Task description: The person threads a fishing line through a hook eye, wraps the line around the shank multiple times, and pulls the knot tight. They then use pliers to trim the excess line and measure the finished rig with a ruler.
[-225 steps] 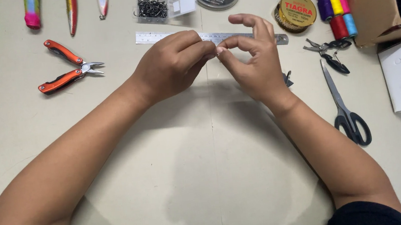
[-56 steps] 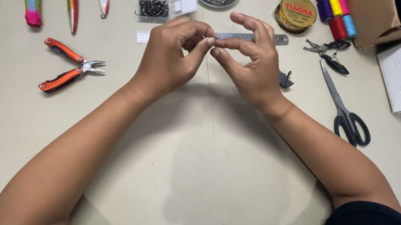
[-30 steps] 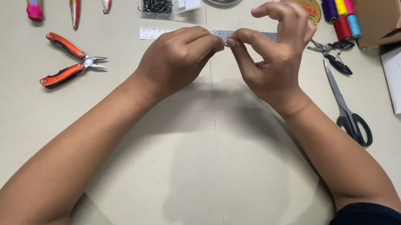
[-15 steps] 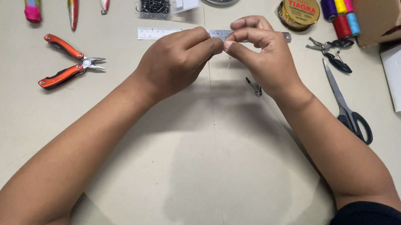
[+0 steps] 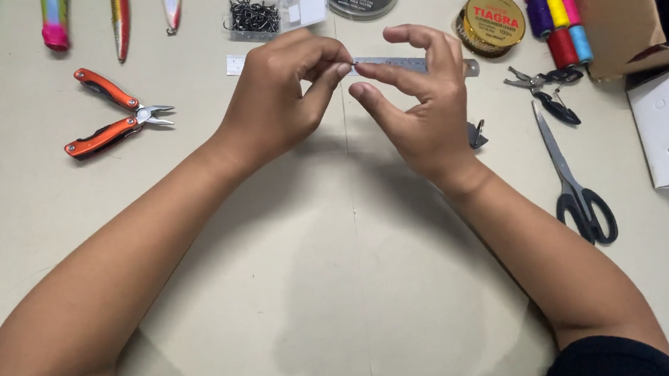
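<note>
While both hands meet near the desk's far edge, the left hand (image 5: 278, 98) pinches thumb to forefinger on something too small to make out, perhaps fine line. The right hand (image 5: 417, 99) holds its fingers narrowly parted just beside that pinch. Steady tension and small movements likely serve best. A metal ruler (image 5: 409, 64) lies beneath the fingertips. Orange pliers (image 5: 112, 111) rest left, scissors (image 5: 573, 178) right, on the pale desk (image 5: 322, 299).
</note>
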